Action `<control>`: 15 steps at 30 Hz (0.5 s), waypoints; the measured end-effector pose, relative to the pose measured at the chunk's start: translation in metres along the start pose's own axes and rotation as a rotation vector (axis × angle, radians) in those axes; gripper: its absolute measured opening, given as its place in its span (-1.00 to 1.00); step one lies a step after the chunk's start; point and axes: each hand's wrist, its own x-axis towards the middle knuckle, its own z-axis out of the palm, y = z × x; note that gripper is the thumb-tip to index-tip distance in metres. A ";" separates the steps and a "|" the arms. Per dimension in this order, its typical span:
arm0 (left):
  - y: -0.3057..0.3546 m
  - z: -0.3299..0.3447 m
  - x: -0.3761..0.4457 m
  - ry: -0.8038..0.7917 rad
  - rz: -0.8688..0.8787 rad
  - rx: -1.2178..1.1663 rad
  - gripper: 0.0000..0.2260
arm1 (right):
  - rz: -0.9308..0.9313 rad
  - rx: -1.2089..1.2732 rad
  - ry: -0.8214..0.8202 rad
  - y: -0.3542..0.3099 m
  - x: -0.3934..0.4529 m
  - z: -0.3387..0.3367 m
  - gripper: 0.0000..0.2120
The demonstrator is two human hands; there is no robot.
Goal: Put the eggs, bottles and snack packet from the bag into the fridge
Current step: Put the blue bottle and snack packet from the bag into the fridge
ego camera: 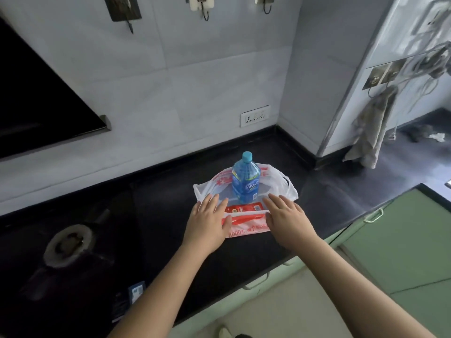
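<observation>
Blue plastic bottle (245, 182): upright on the flattened bag, at its middle; blue cap on, liquid inside.
Bag (280, 182): thin white plastic with red print, lying almost flat on the counter, handles toward the right.
Snack packet (244, 208): red, lying flat just in front of the bottle, partly under the bag film, between the two hands.
Eggs: none visible; whether any lie under the film cannot be told.
Second bottle: none in view.
Fridge: not in view.
Left hand (208, 222): palm down on the bag's near left edge, fingers spread, gripping nothing.
Right hand (285, 219): palm down on the bag's near right edge, fingers spread, gripping nothing.
Step, as judged: parting or flattening the bag mouth to reach the packet.
Risk one: tugging the film could tip the bottle, since it stands on the bag itself.
Risk two: the film is slippery and may drag the packet along rather than free it.
Risk three: any hidden eggs could be pressed by flat palms.
Counter (170, 215): black, glossy stone, running left and right of the bag.
Burner (69, 242): left of the bag, set in the counter.
Wall (170, 81): pale tile behind the bag, with a socket (255, 116).
Cabinets (402, 240): green fronts, right of the bag.
</observation>
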 end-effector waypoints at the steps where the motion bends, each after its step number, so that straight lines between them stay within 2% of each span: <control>1: -0.003 0.002 0.007 -0.006 0.002 -0.006 -0.48 | 0.007 -0.006 -0.007 0.001 0.007 0.003 -0.55; 6: -0.010 0.006 0.036 -0.001 0.035 -0.055 -0.48 | 0.058 0.014 -0.034 0.007 0.030 0.025 -0.54; 11: -0.009 0.020 0.058 0.026 -0.014 -0.353 -0.50 | 0.060 0.036 -0.136 0.021 0.055 0.043 -0.51; 15: 0.003 0.030 0.075 -0.007 -0.071 -0.421 -0.46 | 0.061 0.069 -0.175 0.038 0.080 0.055 -0.56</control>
